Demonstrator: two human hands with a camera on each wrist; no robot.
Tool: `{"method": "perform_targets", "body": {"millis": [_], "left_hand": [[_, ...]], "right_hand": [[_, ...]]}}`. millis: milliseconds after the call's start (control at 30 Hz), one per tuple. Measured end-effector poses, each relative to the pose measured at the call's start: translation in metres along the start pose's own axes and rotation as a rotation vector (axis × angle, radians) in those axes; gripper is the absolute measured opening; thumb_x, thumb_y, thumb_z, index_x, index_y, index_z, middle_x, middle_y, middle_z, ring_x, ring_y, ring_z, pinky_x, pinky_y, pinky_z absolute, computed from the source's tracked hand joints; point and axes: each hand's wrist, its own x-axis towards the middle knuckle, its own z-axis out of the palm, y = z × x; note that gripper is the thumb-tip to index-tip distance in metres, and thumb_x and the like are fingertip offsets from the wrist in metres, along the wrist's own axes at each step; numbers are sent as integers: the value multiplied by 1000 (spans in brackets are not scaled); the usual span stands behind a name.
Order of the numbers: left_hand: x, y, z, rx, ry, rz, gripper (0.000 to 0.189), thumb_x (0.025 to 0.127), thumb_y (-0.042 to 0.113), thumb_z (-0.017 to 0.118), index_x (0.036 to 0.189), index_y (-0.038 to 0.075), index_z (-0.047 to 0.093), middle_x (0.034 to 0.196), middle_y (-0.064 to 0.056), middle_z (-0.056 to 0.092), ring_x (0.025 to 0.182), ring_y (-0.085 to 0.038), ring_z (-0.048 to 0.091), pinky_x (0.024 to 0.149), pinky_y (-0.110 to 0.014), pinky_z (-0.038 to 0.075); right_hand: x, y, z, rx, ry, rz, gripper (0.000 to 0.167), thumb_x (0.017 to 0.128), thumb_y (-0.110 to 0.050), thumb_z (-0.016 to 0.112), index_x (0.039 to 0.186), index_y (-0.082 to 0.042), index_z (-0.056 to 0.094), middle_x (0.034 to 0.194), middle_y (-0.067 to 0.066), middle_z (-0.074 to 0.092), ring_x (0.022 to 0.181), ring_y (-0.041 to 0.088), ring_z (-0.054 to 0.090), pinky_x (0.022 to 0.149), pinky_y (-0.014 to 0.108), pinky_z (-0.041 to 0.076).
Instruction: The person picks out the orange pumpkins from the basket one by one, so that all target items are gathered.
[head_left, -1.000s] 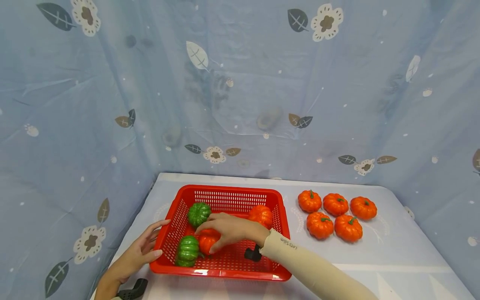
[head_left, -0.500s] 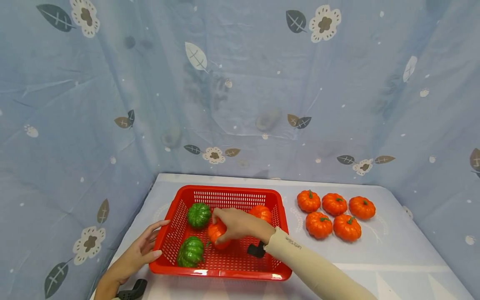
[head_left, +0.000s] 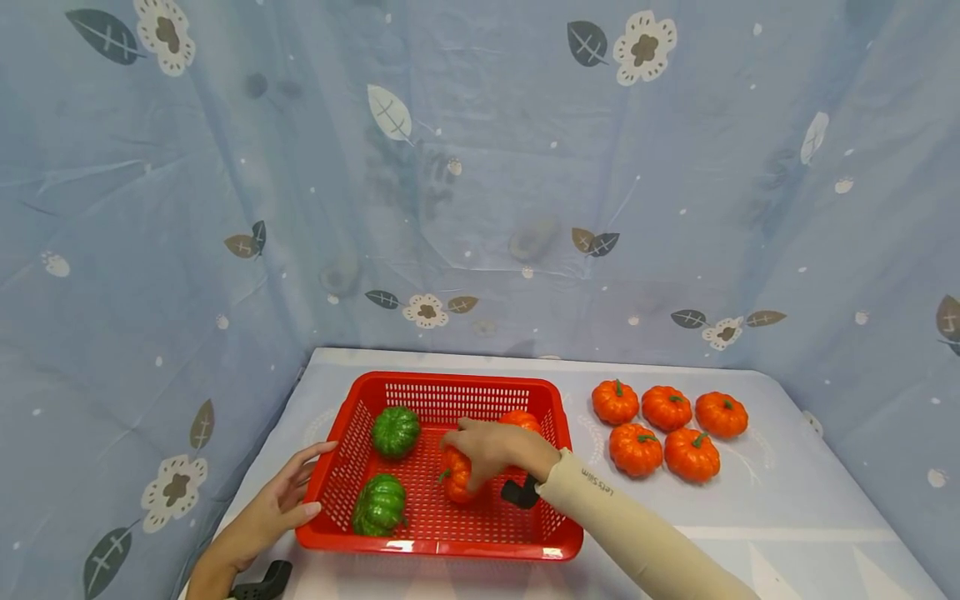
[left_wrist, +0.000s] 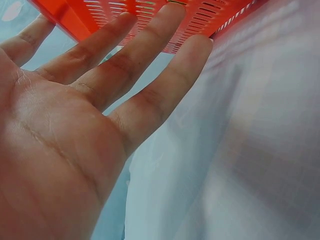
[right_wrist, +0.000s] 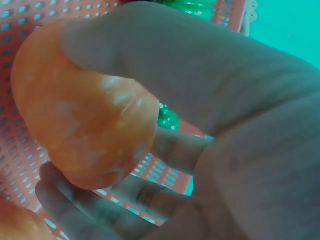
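Inside the red plastic basket (head_left: 420,546), my right hand (head_left: 491,450) grips an orange pumpkin (head_left: 457,477) by its sides. The right wrist view shows the thumb across that pumpkin (right_wrist: 85,120), with fingers curled round its far side. My left hand (head_left: 279,502) rests at the basket's left wall, thumb and fingers spread. In the left wrist view its fingers (left_wrist: 150,100) are fairly straight, tips close to the perforated wall. Two green pumpkins, one at the back (head_left: 395,432) and one in front (head_left: 379,505), sit in the basket's left side. Another orange pumpkin (head_left: 521,420) is partly hidden behind my right hand.
Several orange pumpkins (head_left: 636,450) stand in two rows on the table (head_left: 787,492), right of the basket. A patterned blue cloth (head_left: 480,208) hangs behind and along both sides. Black wrist camera parts (head_left: 262,581) stick out near each hand.
My right hand has drawn the orange pumpkin rightward, away from the green ones. The front green pumpkin has shifted and turned slightly. My left hand stays at the basket's left wall.
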Motion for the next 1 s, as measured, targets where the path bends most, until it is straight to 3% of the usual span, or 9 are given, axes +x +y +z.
{"method": "perform_targets", "body": {"millis": [233, 367, 500, 700, 1000], "left_hand": [[0, 0, -1, -9, 0, -5, 71, 98, 3, 59, 160, 15, 27, 154, -32, 33, 123, -15, 59, 91, -37, 57], [1, 0, 0, -10, 0, -9, 71, 98, 3, 59, 160, 16, 27, 154, -31, 33, 124, -16, 59, 92, -37, 57], [0, -2, -1, 4, -11, 19, 71, 99, 2, 58, 161, 13, 26, 154, -35, 31, 124, -14, 59, 91, -36, 57], [1, -3, 0, 1, 10, -14, 72, 98, 3, 60, 160, 15, 27, 155, -30, 33, 123, -14, 59, 92, -36, 56], [1, -4, 0, 1, 19, -50, 72, 99, 8, 60, 161, 18, 26, 157, -30, 30, 122, -11, 60, 91, -39, 58]], "right_hand": [[0, 4, 2, 39, 6, -6, 66, 74, -36, 94, 129, -18, 62, 105, -11, 60, 102, 8, 53, 92, 24, 48], [0, 7, 4, 70, 35, -30, 66, 73, -36, 94, 128, -17, 63, 103, -11, 59, 98, 7, 54, 88, 23, 49], [-1, 12, 6, 81, 107, -71, 66, 75, -32, 92, 131, -14, 63, 109, -8, 60, 98, 8, 55, 85, 22, 50], [-9, 20, -1, 153, 238, -121, 67, 76, -25, 88, 135, -10, 60, 119, -1, 62, 104, 12, 57, 89, 26, 51], [-30, 30, -11, 224, 316, -114, 69, 81, -33, 86, 140, -14, 56, 129, -1, 60, 109, 14, 58, 92, 30, 52]]}}
